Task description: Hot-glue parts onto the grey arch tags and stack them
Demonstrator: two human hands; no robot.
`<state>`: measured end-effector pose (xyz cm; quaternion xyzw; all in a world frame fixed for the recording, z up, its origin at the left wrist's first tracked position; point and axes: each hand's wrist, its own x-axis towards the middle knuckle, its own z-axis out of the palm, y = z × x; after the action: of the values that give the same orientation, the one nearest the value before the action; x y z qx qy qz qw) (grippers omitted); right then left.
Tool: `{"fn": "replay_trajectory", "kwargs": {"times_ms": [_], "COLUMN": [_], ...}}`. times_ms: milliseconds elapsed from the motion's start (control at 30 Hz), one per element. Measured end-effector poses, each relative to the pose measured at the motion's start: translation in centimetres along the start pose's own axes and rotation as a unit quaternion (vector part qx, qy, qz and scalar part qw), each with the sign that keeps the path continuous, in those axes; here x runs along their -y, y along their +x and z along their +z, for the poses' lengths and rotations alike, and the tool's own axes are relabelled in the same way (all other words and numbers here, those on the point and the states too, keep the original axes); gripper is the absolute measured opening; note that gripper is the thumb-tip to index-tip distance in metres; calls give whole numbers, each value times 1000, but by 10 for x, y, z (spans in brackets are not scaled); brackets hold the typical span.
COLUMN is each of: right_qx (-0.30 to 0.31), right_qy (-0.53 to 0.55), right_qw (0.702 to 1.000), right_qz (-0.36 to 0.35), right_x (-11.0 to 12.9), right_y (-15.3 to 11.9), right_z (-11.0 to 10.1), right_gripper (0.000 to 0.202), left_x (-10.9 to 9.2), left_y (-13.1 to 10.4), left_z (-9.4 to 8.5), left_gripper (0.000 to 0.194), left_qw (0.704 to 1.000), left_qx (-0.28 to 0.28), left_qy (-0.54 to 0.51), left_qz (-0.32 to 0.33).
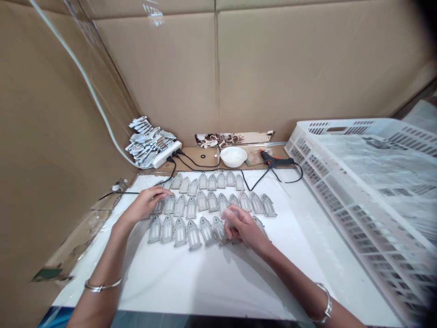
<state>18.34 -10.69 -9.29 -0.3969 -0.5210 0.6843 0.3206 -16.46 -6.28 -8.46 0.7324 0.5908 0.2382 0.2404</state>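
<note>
Several grey, arch-topped pieces with pale centres, shaped like small lanterns (192, 234), lie in three rows on a white tabletop (164, 278). Over the left end of the middle row is my left hand (148, 202), its fingers stretched out, the tips by one lantern piece (169, 205). My right hand (241, 225) hovers above the right part of the front row, covering some pieces there. Its thumb and fingers are pinched together; whatever they hold is too small or hidden to name. A front-row piece (218, 229) shows just left of those fingers.
A black glue gun (276, 161) and a white bowl (233, 157) stand at the back. A white power strip (167, 155) with black cords sits beside a pile of cut card pieces (146, 141). A white plastic crate (341, 200) borders the right; cardboard walls (280, 68) enclose the back and left.
</note>
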Motion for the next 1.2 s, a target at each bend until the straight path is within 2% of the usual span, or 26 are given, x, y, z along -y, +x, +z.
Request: {"fn": "replay_trajectory", "kwargs": {"times_ms": [200, 333, 500, 733, 967, 1200], "right_qx": [6, 7, 12, 10, 5, 6], "right_qy": [1, 2, 5, 6, 13, 22], "right_qw": [1000, 1000, 1000, 1000, 1000, 1000], "right_qz": [7, 0, 2, 5, 1, 2], "right_x": [0, -1, -3, -5, -6, -6], "right_y": [0, 1, 2, 4, 4, 5], "right_z": [1, 1, 0, -2, -3, -5], "right_gripper": [36, 39, 39, 41, 42, 38], "left_x": [4, -1, -9, -5, 0, 2], "left_y": [-2, -2, -3, -3, -3, -4], "left_z": [2, 2, 3, 7, 7, 6], "left_gripper": [40, 37, 33, 35, 33, 33], "left_qw": [1000, 999, 998, 996, 998, 999], "left_qx": [28, 43, 49, 55, 65, 48], "left_qy": [-7, -11, -20, -57, -23, 6], "left_qz": [4, 2, -14, -32, -7, 6]}}
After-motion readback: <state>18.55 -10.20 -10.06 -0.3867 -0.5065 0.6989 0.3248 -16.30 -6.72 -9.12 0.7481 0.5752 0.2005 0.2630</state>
